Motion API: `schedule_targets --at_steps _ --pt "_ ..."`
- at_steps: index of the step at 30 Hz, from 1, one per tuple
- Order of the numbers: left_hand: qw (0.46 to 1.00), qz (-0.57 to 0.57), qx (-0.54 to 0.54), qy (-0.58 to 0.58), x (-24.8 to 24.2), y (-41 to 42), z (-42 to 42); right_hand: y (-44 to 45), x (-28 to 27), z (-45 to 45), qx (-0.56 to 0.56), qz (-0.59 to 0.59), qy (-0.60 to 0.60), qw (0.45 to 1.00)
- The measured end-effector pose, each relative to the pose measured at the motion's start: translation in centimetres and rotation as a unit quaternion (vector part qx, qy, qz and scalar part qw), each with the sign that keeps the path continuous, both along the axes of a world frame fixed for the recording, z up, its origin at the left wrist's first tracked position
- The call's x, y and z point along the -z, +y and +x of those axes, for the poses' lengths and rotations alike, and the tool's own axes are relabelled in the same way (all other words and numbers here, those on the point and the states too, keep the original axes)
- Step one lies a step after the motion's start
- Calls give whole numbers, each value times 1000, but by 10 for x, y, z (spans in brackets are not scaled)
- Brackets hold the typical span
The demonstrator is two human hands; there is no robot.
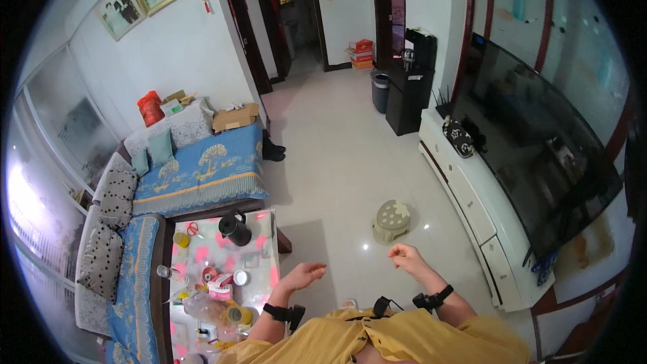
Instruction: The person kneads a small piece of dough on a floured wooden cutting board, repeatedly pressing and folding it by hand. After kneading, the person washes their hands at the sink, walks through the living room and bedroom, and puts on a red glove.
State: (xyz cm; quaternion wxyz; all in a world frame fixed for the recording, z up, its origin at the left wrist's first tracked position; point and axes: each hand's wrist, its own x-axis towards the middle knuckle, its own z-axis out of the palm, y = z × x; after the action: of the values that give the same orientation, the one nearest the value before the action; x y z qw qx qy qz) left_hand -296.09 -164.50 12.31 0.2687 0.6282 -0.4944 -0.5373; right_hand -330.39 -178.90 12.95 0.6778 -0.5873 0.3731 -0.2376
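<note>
My left hand point(303, 277) hangs in the air by the right edge of the coffee table point(250, 263), palm inward, with nothing in it. Over the tiled floor, my right hand point(408, 260) is raised with loosely curled fingers, and no object shows in it. A small patterned plastic stool point(393, 220) stands on the floor just beyond the right hand. On the table nearest the left hand are a white round lid or cup point(241, 277), a pink box point(220, 290), a yellow-ended container point(239, 315) and clear plastic packaging point(202, 308).
A dark kettle point(235, 228), red-handled scissors point(192, 228) and a glass point(172, 274) are on the table. The blue-covered sofa point(202, 172) wraps its left and far sides. To the right are a white TV cabinet point(467, 202) and a large television point(536, 146). A trash bin point(380, 92) stands farther off.
</note>
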Motion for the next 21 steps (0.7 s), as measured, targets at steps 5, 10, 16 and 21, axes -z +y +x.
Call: schedule_targets --at_steps 5,10,16,21 --pt "998 -54 29 20 -22 -108 36 -81 7 19 80 58 -31 995" --pt "999 -21 49 -13 -13 -207 86 -188 19 54 101 66 -34 992" --pt "997 -65 -45 -4 -24 -320 160 -350 9 130 85 73 -70 991" --pt "981 -46 -185 -17 -36 -387 219 -479 -13 221 -3 61 -41 997"
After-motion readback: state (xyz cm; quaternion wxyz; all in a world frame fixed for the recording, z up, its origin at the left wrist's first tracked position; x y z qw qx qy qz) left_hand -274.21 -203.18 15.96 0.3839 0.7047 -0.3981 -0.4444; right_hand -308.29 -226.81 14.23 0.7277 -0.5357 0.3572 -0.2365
